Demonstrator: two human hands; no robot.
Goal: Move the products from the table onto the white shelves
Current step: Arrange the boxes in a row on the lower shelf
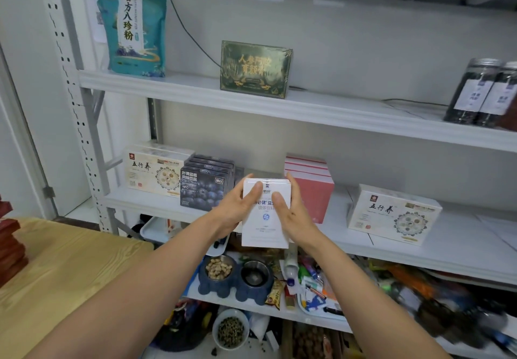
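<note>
Both my hands hold a white product box [265, 227] upright in front of the middle white shelf [461, 249]. My left hand [236, 207] grips its left side, thumb on the front. My right hand [293, 213] grips the right side, thumb on the front too. The box hangs at the shelf's front edge, between the dark blue boxes [205, 187] and the pink box [313, 187]. Whether the box touches the shelf I cannot tell.
The middle shelf also carries two cream boxes [155, 171] [391, 214]. Above stand a teal pouch [134, 25], a dark green box [256, 68] and dark jars [481, 92]. The wooden table [56, 274] lies at left with red boxes [9, 246]. Clutter and pet bowls [236, 274] fill the lower shelf.
</note>
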